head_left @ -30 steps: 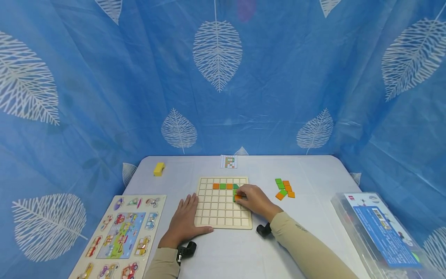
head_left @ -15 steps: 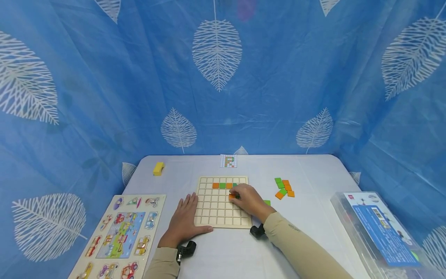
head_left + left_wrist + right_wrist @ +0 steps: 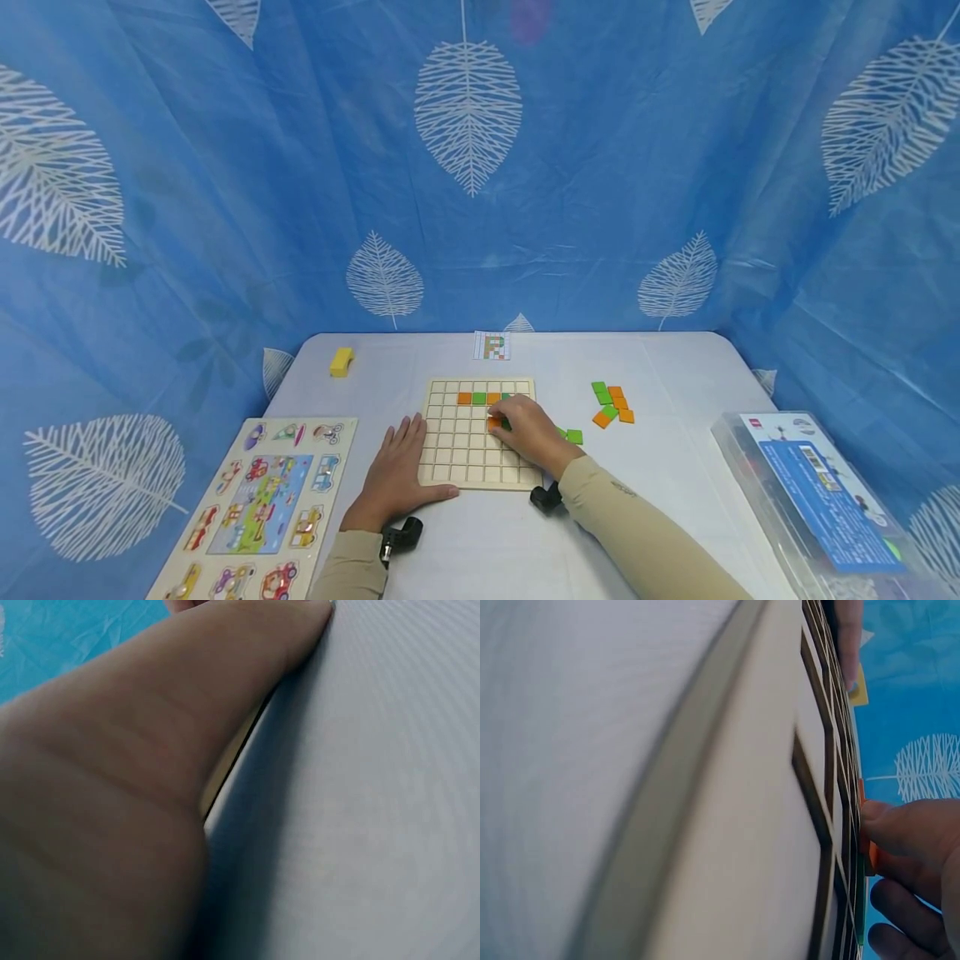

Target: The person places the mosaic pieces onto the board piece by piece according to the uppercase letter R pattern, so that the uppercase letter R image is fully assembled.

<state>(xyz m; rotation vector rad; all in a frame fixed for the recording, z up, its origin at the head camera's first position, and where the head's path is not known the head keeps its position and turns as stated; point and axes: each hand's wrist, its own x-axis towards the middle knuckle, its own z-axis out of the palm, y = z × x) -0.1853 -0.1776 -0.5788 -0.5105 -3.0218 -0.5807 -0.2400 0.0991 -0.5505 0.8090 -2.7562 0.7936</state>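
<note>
A wooden grid board [image 3: 457,458] lies on the white table. Along one of its upper rows sit orange and green square tiles [image 3: 479,399], with a teal-green piece [image 3: 506,397] at the right end, partly behind my right hand [image 3: 534,433]. That hand's thumb and fingers pinch an orange square tile [image 3: 493,424] at the grid; the right wrist view shows the thumb on the orange tile [image 3: 872,857] close over the cells. Green shows just right of it, mostly hidden by the fingers. My left hand [image 3: 397,471] rests with straight fingers along the board's left edge, thumb by the lower corner.
Loose orange and green tiles [image 3: 619,403] lie right of the board, and green tiles [image 3: 574,437] are nearer my right wrist. A pattern card [image 3: 492,346] lies behind the board. Around them are a yellow block [image 3: 341,362], a picture puzzle [image 3: 262,500] and a clear plastic case [image 3: 825,500].
My right hand has moved a little left over the board with the orange tile. Green tiles beside the board have come out from behind the hand. My left hand stays in place.
</note>
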